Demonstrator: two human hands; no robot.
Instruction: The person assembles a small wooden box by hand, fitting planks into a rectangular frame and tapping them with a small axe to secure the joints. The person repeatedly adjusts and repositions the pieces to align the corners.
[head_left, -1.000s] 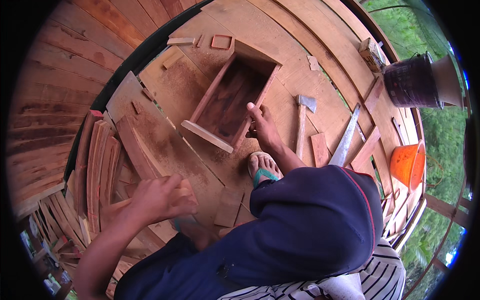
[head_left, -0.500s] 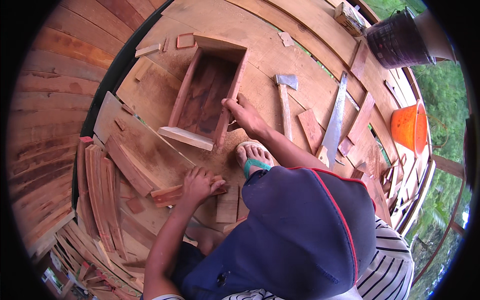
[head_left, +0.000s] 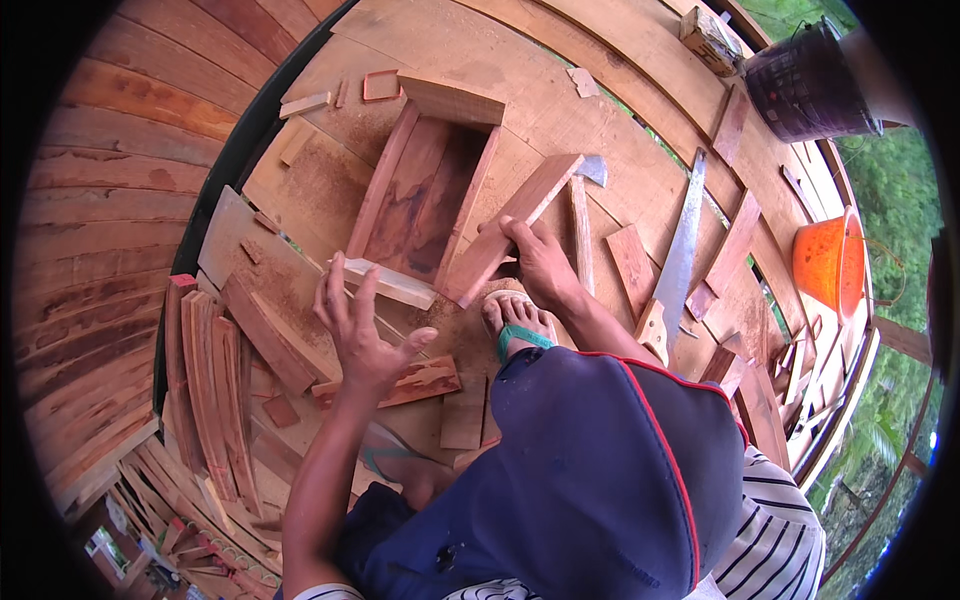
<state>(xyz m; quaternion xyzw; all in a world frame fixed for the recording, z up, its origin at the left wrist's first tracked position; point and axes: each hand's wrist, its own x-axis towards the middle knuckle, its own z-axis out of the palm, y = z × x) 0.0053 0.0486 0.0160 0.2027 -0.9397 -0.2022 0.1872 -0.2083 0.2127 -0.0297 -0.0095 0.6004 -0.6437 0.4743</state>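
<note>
An open rectangular wooden box [head_left: 383,180] lies on the plank floor, with a pale end board [head_left: 398,284] at its near side. My right hand [head_left: 538,262] grips a reddish wooden board [head_left: 478,262], tilted up beside the box's right wall. The board's far end overlaps the head of an axe [head_left: 581,225]. With fingers spread and nothing in it, my left hand [head_left: 358,335] hovers by the left end of the pale board; I cannot tell whether it touches. Below that hand a short plank [head_left: 418,382] rests on the floor.
A handsaw [head_left: 682,235] lies right of the axe. Farther right stand an orange bucket [head_left: 828,262] and a dark bucket [head_left: 808,88]. Several long boards [head_left: 205,385] are stacked at the left. My sandalled foot [head_left: 522,318] is near the box. Offcuts and sawdust are scattered around.
The board in my right hand has swung away from the box's right side, its far end now over the axe head. My left hand has risen off the short plank toward the box, fingers opening.
</note>
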